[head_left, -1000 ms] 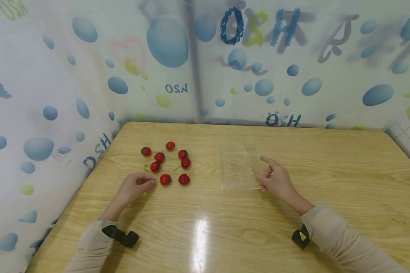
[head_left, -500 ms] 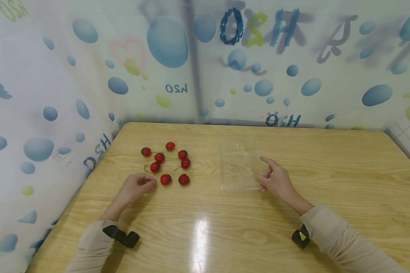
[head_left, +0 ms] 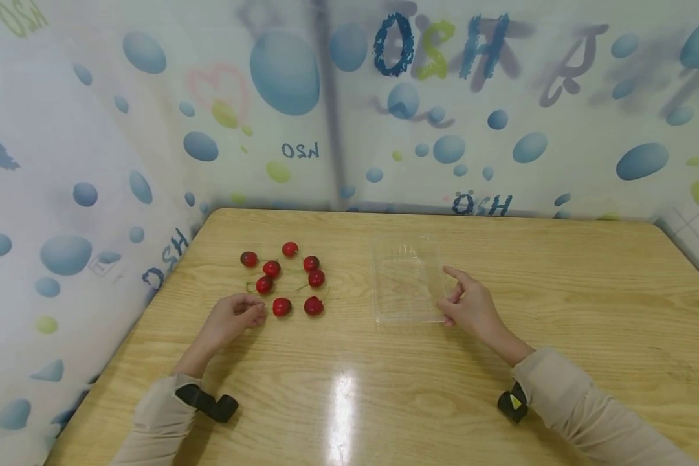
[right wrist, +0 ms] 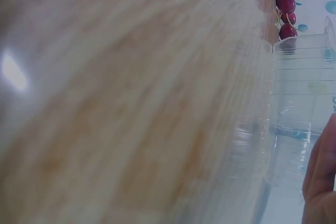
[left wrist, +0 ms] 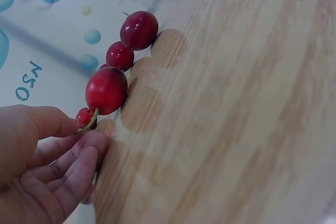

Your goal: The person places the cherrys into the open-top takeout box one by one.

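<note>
In the head view, several red cherries (head_left: 272, 268) with stems lie loosely grouped on the left of the wooden table. At their near left, my left hand (head_left: 228, 320) pinches the thin green stem (left wrist: 93, 121) of the nearest cherry (left wrist: 106, 91) between thumb and finger. That cherry seems to rest on the table. Right of the fruit stands a clear plastic box (head_left: 404, 285); no fruit shows inside it. My right hand (head_left: 472, 309) holds its right rim, index finger stretched along the side. Only part of that hand shows in the right wrist view.
The pale wooden table (head_left: 349, 349) reaches back to a wall sheet (head_left: 361, 129) printed with blue and green bubbles. Another printed sheet borders the left side. A bright light reflection (head_left: 340, 414) lies on the tabletop near the front.
Almost nothing differs. My left hand shifts by a hair at the nearest cherry's stem; the right hand, the box and the other cherries keep their places.
</note>
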A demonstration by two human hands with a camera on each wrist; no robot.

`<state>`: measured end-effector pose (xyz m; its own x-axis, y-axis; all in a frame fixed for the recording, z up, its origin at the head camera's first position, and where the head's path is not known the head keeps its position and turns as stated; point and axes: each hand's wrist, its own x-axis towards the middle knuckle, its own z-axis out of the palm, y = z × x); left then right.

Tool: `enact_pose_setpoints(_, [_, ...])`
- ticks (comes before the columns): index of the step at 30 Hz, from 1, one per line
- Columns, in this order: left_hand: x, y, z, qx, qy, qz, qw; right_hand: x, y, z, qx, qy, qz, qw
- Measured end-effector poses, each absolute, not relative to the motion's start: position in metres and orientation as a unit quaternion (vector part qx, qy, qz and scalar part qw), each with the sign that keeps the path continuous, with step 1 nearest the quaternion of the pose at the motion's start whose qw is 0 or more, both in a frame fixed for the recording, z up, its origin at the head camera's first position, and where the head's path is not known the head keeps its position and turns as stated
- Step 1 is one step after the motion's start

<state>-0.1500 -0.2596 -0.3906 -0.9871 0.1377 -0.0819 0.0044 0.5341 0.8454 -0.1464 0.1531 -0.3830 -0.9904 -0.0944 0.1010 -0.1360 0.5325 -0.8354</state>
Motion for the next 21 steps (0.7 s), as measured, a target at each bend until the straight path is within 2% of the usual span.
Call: enact_pose_setpoints(21, [-0.1507,-0.2554,-0.3896,0.033,0.865,0.498,0.042,-0.1462,0.1532,-0.3820,0.065,-0.877,0.476,0.017])
